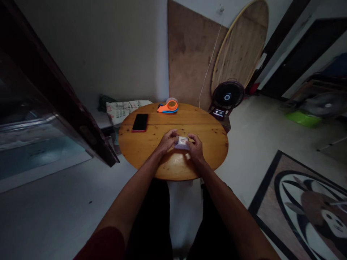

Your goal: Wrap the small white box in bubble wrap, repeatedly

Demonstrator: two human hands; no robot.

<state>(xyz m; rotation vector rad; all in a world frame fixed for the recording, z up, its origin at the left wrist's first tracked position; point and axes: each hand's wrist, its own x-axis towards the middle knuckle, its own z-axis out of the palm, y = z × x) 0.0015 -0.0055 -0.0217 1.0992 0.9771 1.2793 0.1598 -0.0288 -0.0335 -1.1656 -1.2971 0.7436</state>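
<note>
In the head view, both hands, left (168,142) and right (195,145), pinch a small whitish packet (182,141) over the round wooden table (151,159); a fan (227,96) and patterned rug (306,202) lie beyond its right side.

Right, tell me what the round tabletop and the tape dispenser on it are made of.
Tabletop: apparently wood, varnished; grain, dark knots and a soft sheen show.

Tape dispenser: probably plastic, smooth, judging by its even, bright orange and blue colouring.
</note>
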